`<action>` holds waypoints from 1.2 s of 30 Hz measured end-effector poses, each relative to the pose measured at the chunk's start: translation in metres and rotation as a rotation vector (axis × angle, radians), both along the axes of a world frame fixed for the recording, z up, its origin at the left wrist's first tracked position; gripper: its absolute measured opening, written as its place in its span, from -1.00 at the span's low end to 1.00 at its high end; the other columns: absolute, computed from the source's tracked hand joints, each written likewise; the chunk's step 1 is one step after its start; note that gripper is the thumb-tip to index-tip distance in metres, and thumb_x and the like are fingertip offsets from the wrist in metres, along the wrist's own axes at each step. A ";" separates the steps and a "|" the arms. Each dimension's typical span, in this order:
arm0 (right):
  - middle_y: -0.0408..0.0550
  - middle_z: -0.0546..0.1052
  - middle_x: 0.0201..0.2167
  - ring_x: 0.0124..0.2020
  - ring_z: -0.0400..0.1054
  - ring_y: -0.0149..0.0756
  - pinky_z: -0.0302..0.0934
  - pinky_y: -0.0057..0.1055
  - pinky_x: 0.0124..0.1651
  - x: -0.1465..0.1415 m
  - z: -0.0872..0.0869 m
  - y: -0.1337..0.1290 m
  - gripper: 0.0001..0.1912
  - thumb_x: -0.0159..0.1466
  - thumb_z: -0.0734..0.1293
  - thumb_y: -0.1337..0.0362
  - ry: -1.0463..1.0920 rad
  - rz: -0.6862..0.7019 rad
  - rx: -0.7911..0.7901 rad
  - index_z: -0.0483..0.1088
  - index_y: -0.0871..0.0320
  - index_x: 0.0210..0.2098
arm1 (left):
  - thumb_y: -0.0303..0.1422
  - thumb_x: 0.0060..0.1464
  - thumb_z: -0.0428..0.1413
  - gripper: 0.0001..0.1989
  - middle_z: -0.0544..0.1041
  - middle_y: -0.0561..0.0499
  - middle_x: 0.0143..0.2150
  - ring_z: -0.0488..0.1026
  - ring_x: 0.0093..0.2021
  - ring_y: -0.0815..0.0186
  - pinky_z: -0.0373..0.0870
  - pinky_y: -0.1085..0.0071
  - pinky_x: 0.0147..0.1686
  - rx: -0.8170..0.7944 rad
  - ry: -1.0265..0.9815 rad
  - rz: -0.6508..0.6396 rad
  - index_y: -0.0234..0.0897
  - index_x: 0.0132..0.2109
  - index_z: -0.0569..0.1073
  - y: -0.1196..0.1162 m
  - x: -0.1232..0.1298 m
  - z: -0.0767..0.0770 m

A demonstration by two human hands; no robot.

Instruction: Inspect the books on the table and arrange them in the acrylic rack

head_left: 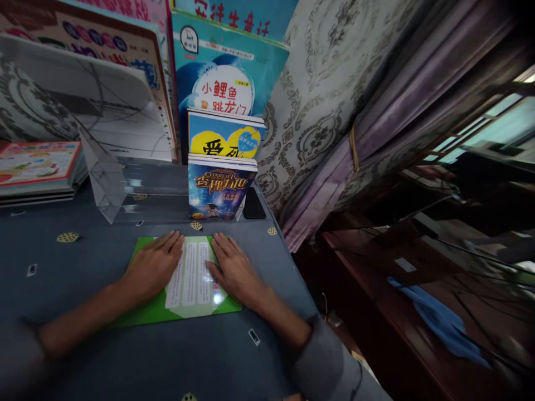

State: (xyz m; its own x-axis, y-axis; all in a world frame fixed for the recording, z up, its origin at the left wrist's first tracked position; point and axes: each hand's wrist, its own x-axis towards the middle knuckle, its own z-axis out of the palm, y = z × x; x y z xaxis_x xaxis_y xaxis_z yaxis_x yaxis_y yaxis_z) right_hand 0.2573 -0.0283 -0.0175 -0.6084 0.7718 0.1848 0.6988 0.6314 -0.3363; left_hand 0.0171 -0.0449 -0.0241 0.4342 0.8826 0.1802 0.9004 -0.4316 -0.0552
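Note:
A green book (190, 313) with white text panels lies flat on the dark blue-grey tabletop (167, 356). My left hand (155, 266) rests on its left part, palm down, fingers side by side and stretched out. On the right part lies my right hand (236, 270), also palm down, with its thumb apart from the fingers. Nothing is gripped in either hand. Just behind the green book, dark blue books (218, 192) stand upright in a clear rack (146, 192).
Yellow-and-blue books (225, 136) and teal books (229, 61) stand farther back. A stack of books (39, 167) lies at left. Beside the rack is a black phone (254, 204). A curtain (334, 161) hangs past the table's right edge, near a reddish-brown surface (376, 278) with a blue cloth (438, 323).

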 end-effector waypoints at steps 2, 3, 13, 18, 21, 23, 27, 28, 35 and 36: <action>0.34 0.26 0.39 0.46 0.05 0.03 -0.01 0.06 0.47 0.007 0.003 0.000 -0.43 0.45 0.25 0.19 -0.001 -0.027 -0.024 0.23 0.40 0.35 | -0.46 0.33 -0.18 -0.51 0.41 -0.34 0.33 0.36 0.34 0.01 0.38 0.05 0.25 -0.007 -0.003 0.011 -0.48 0.27 0.41 0.000 0.000 0.002; 0.34 0.26 0.39 0.46 0.05 0.02 -0.03 0.05 0.48 0.010 0.004 0.001 -0.43 0.45 0.25 0.20 0.003 -0.036 -0.039 0.24 0.40 0.35 | -0.42 0.35 -0.17 -0.52 0.42 -0.33 0.33 0.36 0.34 0.02 0.38 0.06 0.26 -0.010 -0.001 0.017 -0.48 0.27 0.41 0.000 0.000 0.003; 0.17 0.40 0.31 0.38 0.23 -0.10 0.08 0.07 0.41 0.038 0.003 0.023 -0.55 0.47 0.16 0.23 0.323 0.015 -0.213 0.37 0.18 0.28 | -0.17 0.43 -0.19 -0.44 0.36 -0.28 0.37 0.29 0.39 0.04 0.29 0.00 0.32 -0.048 -0.059 -0.034 -0.43 0.34 0.35 0.003 0.010 0.002; 0.07 0.46 0.27 0.31 0.33 -0.15 0.20 -0.05 0.35 0.041 0.000 0.028 -0.55 0.50 0.14 0.16 0.465 -0.029 -0.278 0.36 0.11 0.29 | -0.15 0.44 -0.21 -0.42 0.31 -0.26 0.41 0.23 0.42 0.09 0.19 0.04 0.37 -0.072 -0.068 -0.113 -0.42 0.38 0.28 0.012 0.029 0.000; 0.04 0.46 0.27 0.28 0.37 -0.15 0.22 -0.08 0.34 0.042 -0.003 0.032 -0.53 0.51 0.13 0.10 0.560 -0.058 -0.331 0.35 0.10 0.30 | -0.13 0.45 -0.23 -0.41 0.26 -0.22 0.44 0.19 0.44 0.12 0.14 0.07 0.39 -0.090 -0.066 -0.184 -0.38 0.41 0.23 0.020 0.041 0.001; 0.04 0.45 0.28 0.26 0.38 -0.14 0.24 -0.08 0.33 0.042 -0.004 0.035 -0.51 0.51 0.13 0.05 0.631 -0.070 -0.371 0.35 0.10 0.30 | -0.12 0.45 -0.23 -0.41 0.21 -0.18 0.47 0.15 0.46 0.15 0.10 0.10 0.40 -0.107 -0.060 -0.241 -0.33 0.44 0.19 0.026 0.046 0.002; 0.07 0.43 0.30 0.26 0.39 -0.16 0.26 -0.13 0.32 0.043 -0.006 0.039 -0.45 0.49 0.13 -0.05 0.716 -0.101 -0.447 0.34 0.13 0.29 | -0.13 0.46 -0.26 -0.42 0.11 -0.17 0.51 0.07 0.49 0.14 0.05 0.08 0.41 -0.170 -0.025 -0.366 -0.29 0.47 0.10 0.037 0.055 0.006; 0.06 0.43 0.30 0.26 0.39 -0.17 0.26 -0.14 0.32 0.043 -0.007 0.039 -0.44 0.49 0.13 -0.06 0.719 -0.113 -0.458 0.34 0.13 0.29 | -0.14 0.47 -0.26 -0.42 0.09 -0.17 0.51 0.06 0.50 0.14 0.04 0.07 0.41 -0.183 -0.018 -0.391 -0.29 0.48 0.08 0.039 0.056 0.007; 0.08 0.49 0.24 0.24 0.40 -0.14 0.23 -0.13 0.35 0.044 -0.007 0.042 -0.45 0.48 0.15 -0.06 0.738 -0.141 -0.423 0.40 0.18 0.24 | -0.15 0.46 -0.21 -0.43 0.08 -0.13 0.52 0.04 0.50 0.15 -0.02 0.10 0.43 -0.212 0.015 -0.519 -0.21 0.49 0.06 0.055 0.056 0.014; 0.08 0.50 0.23 0.23 0.41 -0.15 0.23 -0.13 0.34 0.044 -0.008 0.043 -0.45 0.48 0.15 -0.06 0.740 -0.147 -0.412 0.40 0.17 0.24 | -0.15 0.45 -0.19 -0.44 0.10 -0.12 0.51 0.05 0.50 0.17 -0.03 0.12 0.43 -0.215 0.017 -0.537 -0.19 0.49 0.07 0.057 0.055 0.016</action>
